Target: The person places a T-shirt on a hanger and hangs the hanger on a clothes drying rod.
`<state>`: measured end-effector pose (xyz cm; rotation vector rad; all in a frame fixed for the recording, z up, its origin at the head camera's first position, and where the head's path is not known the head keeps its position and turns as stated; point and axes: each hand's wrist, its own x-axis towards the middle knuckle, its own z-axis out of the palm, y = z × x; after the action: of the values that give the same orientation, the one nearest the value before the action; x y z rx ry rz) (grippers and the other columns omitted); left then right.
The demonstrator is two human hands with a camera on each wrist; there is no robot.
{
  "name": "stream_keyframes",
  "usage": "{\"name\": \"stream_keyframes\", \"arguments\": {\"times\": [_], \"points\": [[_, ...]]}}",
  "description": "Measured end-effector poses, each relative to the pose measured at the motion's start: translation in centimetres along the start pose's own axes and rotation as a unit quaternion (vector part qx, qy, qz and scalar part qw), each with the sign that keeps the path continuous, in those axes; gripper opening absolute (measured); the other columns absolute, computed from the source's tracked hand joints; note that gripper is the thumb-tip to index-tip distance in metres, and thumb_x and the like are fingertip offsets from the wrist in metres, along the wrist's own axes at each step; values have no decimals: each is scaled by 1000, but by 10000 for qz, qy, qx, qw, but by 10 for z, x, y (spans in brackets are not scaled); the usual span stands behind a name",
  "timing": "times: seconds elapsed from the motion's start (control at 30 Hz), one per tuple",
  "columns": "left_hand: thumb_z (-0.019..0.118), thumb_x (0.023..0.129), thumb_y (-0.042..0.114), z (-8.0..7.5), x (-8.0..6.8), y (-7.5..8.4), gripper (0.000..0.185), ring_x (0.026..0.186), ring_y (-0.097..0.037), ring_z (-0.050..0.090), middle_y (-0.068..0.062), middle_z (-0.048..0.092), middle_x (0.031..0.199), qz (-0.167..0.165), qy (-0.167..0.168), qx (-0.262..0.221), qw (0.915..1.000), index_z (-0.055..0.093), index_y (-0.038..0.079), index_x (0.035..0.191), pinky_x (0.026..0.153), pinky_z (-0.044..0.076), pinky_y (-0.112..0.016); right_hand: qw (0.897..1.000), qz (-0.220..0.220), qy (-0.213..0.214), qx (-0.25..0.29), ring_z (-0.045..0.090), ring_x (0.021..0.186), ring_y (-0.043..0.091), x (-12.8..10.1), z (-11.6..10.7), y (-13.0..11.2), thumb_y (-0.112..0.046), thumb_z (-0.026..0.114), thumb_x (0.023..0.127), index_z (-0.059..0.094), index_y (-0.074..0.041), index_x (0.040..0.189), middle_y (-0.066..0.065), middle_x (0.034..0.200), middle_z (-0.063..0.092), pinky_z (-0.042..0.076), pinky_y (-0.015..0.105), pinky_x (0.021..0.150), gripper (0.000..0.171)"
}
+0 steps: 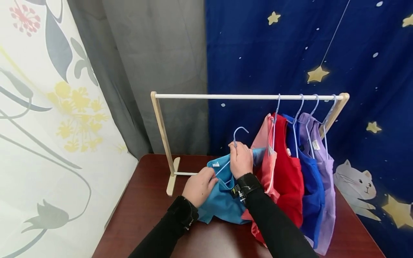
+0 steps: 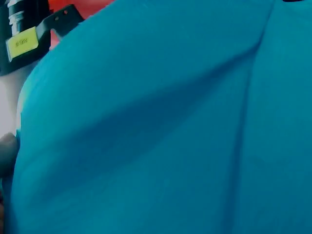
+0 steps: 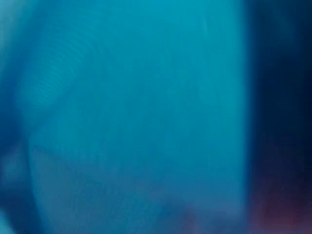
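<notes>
A light-blue short-sleeved shirt (image 1: pixel 222 206) with a white label in its collar hangs low in front of the rack, partly over a lavender clothes hanger (image 1: pixel 240 129). My right hand (image 1: pixel 241 161) grips the hanger just under its hook, which points up and is off the rail. On the shirt's left side, my left hand (image 1: pixel 199 187) pinches the cloth near the neckline, beside the hanger's sloping arm. Blue cloth (image 2: pixel 146 122) fills most of the left wrist view, with a fingertip at its left edge. The right wrist view is blurred blue fabric (image 3: pixel 146 107).
A rack with a white rail (image 1: pixel 206 96) and wooden posts stands on the dark red table (image 1: pixel 135 215). Pink (image 1: pixel 270 168), red (image 1: pixel 292 182), dark-blue (image 1: pixel 313 186) and purple (image 1: pixel 327 200) garments hang at its right end. Curtains (image 1: pixel 167 53) cover the back.
</notes>
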<state>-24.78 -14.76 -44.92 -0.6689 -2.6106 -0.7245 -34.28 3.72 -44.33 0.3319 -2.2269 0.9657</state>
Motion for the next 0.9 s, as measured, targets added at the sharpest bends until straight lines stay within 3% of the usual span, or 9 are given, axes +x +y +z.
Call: {"name": "stream_keyframes", "arguments": {"times": [0.1,0.2,0.27,0.4,0.5,0.6,0.73,0.9], "points": [[60,103,24,4,-2,2,13,81,-11,62,1,60,104,-36,-251,-267,9993,58,14,112,73,54,-27,10000,23,1,8,60,100,32,-3,-1,1,-26,43,108,69,-6,108,11,107,70,39,47,84,33],[55,104,18,4,-8,0,35,102,-16,66,-4,62,129,-235,-503,-714,9959,48,13,138,89,54,-36,9998,117,85,111,60,99,32,-3,-4,4,-24,44,108,69,-6,108,12,106,69,39,47,86,31],[54,104,18,3,-13,-4,43,104,-17,66,-6,63,131,-428,-534,-853,9940,41,12,145,90,54,-39,9996,160,130,212,59,99,33,-2,-7,6,-23,45,107,68,-6,107,13,105,68,38,47,88,29],[56,105,23,2,-19,-8,30,89,-16,67,-3,69,112,-726,-473,-566,9946,53,11,132,78,55,-38,9992,169,44,354,59,102,33,-3,-10,10,-22,45,107,68,-6,108,14,103,67,37,47,90,27],[54,106,25,2,-21,-8,17,83,-15,63,-1,66,96,-683,-337,-288,9967,61,12,114,72,53,-36,9981,231,-142,559,59,105,34,-6,-12,12,-22,46,107,66,-7,113,14,105,67,37,48,94,26],[52,106,22,2,-24,-8,12,73,-14,56,1,57,83,-603,-85,-176,9980,59,13,105,64,46,-33,9960,241,-382,768,58,103,33,-9,-13,17,-21,46,106,63,-9,122,14,104,66,36,48,97,27],[52,106,21,-2,-32,-11,11,67,-13,51,2,51,77,-769,95,-275,9966,58,12,102,61,41,-30,9953,-118,-618,743,59,106,35,-11,-18,32,-18,44,105,63,-6,125,15,112,68,35,51,100,30],[52,107,20,-10,-44,-12,12,61,-9,43,4,38,69,-936,265,-530,9938,54,12,97,59,38,-28,9969,-428,-490,446,59,107,38,-8,-27,51,-17,39,106,68,-4,114,17,114,69,36,52,98,33]]}}
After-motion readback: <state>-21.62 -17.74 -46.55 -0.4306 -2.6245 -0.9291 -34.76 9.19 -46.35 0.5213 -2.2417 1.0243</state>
